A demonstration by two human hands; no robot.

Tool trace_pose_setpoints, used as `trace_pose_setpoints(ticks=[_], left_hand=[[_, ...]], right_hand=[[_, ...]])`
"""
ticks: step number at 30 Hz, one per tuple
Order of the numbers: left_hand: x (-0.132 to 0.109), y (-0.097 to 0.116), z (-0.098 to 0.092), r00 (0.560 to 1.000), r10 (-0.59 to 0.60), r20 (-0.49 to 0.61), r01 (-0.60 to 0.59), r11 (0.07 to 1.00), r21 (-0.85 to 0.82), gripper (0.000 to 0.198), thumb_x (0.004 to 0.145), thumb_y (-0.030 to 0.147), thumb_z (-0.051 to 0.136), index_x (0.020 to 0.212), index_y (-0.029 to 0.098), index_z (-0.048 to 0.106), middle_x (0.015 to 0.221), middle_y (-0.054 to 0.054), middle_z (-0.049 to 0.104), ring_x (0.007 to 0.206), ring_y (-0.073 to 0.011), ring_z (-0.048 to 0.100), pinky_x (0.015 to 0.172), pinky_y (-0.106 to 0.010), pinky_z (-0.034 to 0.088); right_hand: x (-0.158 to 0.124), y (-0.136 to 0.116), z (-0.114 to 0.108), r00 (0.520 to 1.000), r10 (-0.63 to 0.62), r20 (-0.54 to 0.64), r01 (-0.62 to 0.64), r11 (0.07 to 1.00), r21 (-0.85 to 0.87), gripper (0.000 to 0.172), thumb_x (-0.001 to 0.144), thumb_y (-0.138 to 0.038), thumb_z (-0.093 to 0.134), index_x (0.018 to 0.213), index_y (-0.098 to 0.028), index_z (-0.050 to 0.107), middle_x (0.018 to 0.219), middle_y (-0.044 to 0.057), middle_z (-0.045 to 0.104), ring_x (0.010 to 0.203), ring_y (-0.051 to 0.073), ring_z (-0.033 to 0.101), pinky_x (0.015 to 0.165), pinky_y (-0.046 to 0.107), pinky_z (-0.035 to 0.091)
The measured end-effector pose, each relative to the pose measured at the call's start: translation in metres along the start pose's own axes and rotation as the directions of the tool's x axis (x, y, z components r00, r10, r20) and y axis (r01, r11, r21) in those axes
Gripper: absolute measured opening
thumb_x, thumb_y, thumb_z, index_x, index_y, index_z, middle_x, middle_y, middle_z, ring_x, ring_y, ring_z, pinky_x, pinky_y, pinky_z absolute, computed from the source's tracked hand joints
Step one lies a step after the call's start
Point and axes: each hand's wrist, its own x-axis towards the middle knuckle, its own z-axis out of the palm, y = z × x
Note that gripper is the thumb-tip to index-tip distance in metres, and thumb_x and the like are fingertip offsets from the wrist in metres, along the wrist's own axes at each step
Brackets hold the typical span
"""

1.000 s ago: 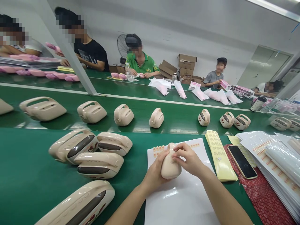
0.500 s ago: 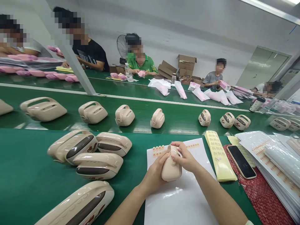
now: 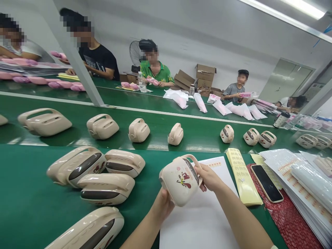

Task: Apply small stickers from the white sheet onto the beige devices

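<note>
A cream plastic case (image 3: 178, 181) with a top handle, a dark window strip and a colourful cartoon print is held up in both hands, tilted, its printed face towards me. My left hand (image 3: 164, 202) grips its lower left side, with most fingers hidden behind it. At the handle end by the dark strip, my right hand (image 3: 209, 177) has its fingers closed on the case. Under the case lies a white sheet (image 3: 197, 224) with small orange stickers along its top edge. Several similar cases (image 3: 107, 188) rest on the green table to the left.
Yellow sticker strips (image 3: 242, 181), a phone (image 3: 267, 183) on red bubble wrap (image 3: 290, 218) and a stack of white sheets (image 3: 298, 176) lie to the right. Beyond, a green conveyor (image 3: 202, 136) carries more cases in a row. Several co-workers sit opposite, beside a slanted white post (image 3: 75, 55).
The case has been turned so its printed face and dark strip now show, and it is raised slightly. My left hand has moved lower on it; my right hand has shifted down.
</note>
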Motion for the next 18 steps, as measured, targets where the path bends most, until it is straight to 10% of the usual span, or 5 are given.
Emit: trace_pose_setpoints(ticks=[4, 8, 13, 18], left_hand=[[0.006, 0.003, -0.002, 0.999, -0.006, -0.050, 0.006, 1.000, -0.002, 0.097, 0.050, 0.064, 0.070, 0.132, 0.033, 0.031, 0.129, -0.011, 0.049, 0.111, -0.0339, 0.051, 0.081, -0.042, 0.048], [0.013, -0.015, -0.003, 0.997, -0.080, 0.013, 0.073, 0.958, 0.278, 0.063, 0.075, 0.051, 0.055, 0.130, 0.030, 0.034, 0.117, -0.010, 0.055, 0.097, -0.0246, 0.059, 0.076, -0.039, 0.050], [0.017, -0.037, 0.002, 0.989, -0.119, 0.086, 0.052, 0.828, 0.558, 0.024, 0.064, 0.028, 0.064, 0.087, 0.021, 0.065, 0.085, -0.005, 0.064, 0.080, -0.0209, 0.060, 0.072, -0.035, 0.051], [0.015, -0.034, 0.006, 0.989, -0.117, 0.088, 0.034, 0.772, 0.634, 0.022, 0.069, 0.022, 0.056, 0.089, 0.020, 0.063, 0.088, -0.005, 0.064, 0.081, -0.0191, 0.061, 0.069, -0.031, 0.052]], right_hand=[[0.022, -0.020, -0.007, 0.962, 0.002, -0.272, -0.013, 0.999, -0.038, 0.042, 0.067, -0.062, 0.046, 0.068, -0.020, 0.044, 0.034, -0.009, 0.040, 0.023, 0.007, 0.033, 0.026, 0.019, 0.022], [0.057, -0.051, -0.044, 0.810, -0.139, -0.569, -0.003, 0.970, -0.241, 0.020, 0.075, -0.041, 0.045, 0.071, -0.021, 0.042, 0.044, -0.008, 0.042, 0.029, 0.007, 0.036, 0.031, 0.019, 0.025], [0.109, -0.071, -0.088, 0.679, -0.186, -0.711, -0.159, 0.907, -0.389, 0.006, 0.071, -0.018, 0.053, 0.072, -0.020, 0.047, 0.058, -0.004, 0.052, 0.045, 0.010, 0.049, 0.046, 0.022, 0.035], [0.133, -0.070, -0.114, 0.652, -0.127, -0.747, -0.287, 0.871, -0.399, 0.002, 0.074, -0.015, 0.053, 0.072, -0.015, 0.053, 0.063, 0.001, 0.057, 0.060, 0.014, 0.057, 0.057, 0.025, 0.042]])
